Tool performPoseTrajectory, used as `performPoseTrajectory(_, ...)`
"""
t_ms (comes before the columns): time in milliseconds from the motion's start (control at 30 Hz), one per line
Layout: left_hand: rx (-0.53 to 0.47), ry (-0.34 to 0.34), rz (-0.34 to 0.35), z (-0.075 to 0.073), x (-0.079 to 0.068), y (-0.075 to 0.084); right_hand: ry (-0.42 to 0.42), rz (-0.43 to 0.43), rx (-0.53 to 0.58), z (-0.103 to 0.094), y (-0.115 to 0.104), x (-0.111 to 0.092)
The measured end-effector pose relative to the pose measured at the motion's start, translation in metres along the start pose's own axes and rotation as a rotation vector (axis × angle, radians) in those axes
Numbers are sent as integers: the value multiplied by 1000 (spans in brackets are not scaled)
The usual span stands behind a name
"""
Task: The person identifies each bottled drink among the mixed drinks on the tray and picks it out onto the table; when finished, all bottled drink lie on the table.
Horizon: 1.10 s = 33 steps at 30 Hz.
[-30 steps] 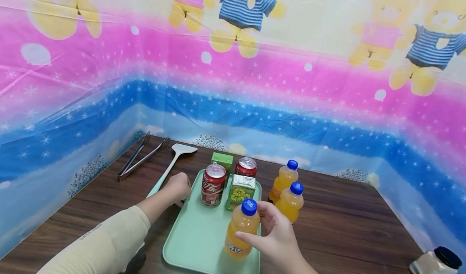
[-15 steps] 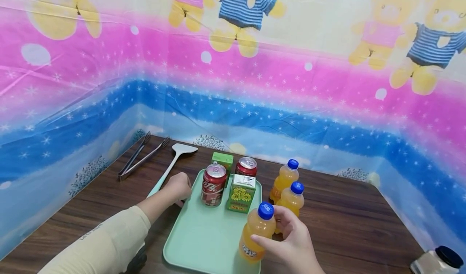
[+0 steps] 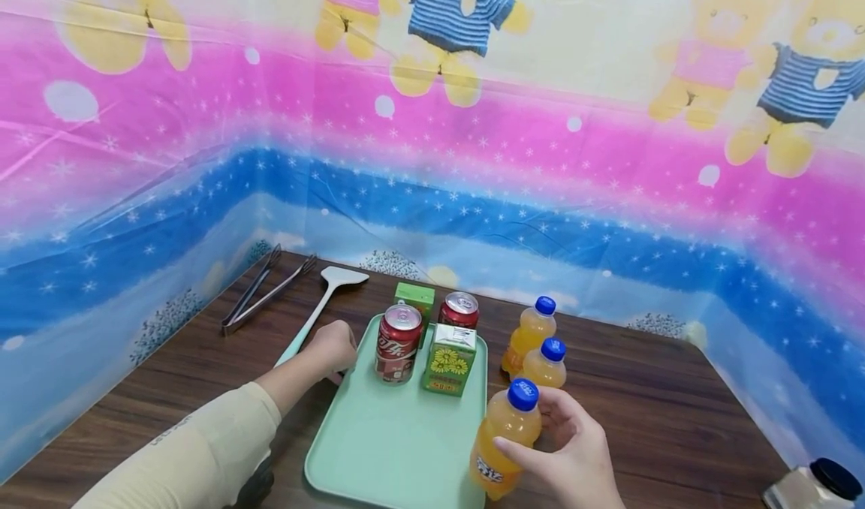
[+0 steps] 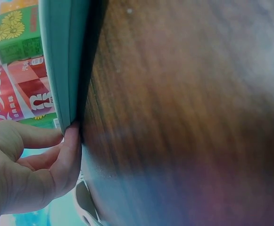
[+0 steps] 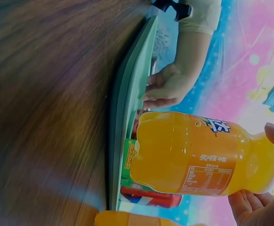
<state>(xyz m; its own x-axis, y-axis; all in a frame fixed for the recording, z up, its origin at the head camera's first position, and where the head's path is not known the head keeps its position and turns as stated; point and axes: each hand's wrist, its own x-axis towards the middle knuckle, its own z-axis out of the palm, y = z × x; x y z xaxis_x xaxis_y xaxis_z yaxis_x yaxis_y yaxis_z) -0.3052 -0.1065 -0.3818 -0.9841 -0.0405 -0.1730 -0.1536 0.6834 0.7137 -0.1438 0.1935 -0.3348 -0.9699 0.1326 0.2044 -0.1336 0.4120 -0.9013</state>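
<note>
My left hand (image 3: 333,346) is at the left rim of a pale green tray (image 3: 381,441); in the left wrist view its thumb and fingers pinch the tray's edge (image 4: 61,56). With my right hand (image 3: 577,445) I grip an orange soda bottle (image 3: 501,445) near its neck, below the blue cap. The bottle is upright at the tray's right edge, and the right wrist view shows its base (image 5: 144,153) raised off the table. On the tray stand a red soda can (image 3: 397,347) and a green drink carton (image 3: 449,362). Another can (image 3: 459,310) and carton (image 3: 415,299) are behind them.
Two more orange soda bottles (image 3: 530,336) stand right of the tray, one close behind the held bottle. Metal tongs (image 3: 260,295) and a pale green spatula (image 3: 324,299) lie at the back left. A black-lidded jar (image 3: 811,483) lies at the front right.
My right hand has carried the orange soda bottle rightward, from over the tray to its right edge. My left hand has stayed on the tray's rim.
</note>
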Motion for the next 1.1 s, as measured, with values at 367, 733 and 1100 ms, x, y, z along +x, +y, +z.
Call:
performPoseTrajectory(367, -4, -2, -6, 0, 0, 1, 38, 8, -13, -13, 9, 1)
performPoseTrajectory(733, -1, -3, -6, 0, 1, -1, 63, 10, -57, -25, 17, -1)
performPoseTrajectory(1100, 35, -8, -5, 0, 0, 1, 77, 67, -105, -29, 25, -1)
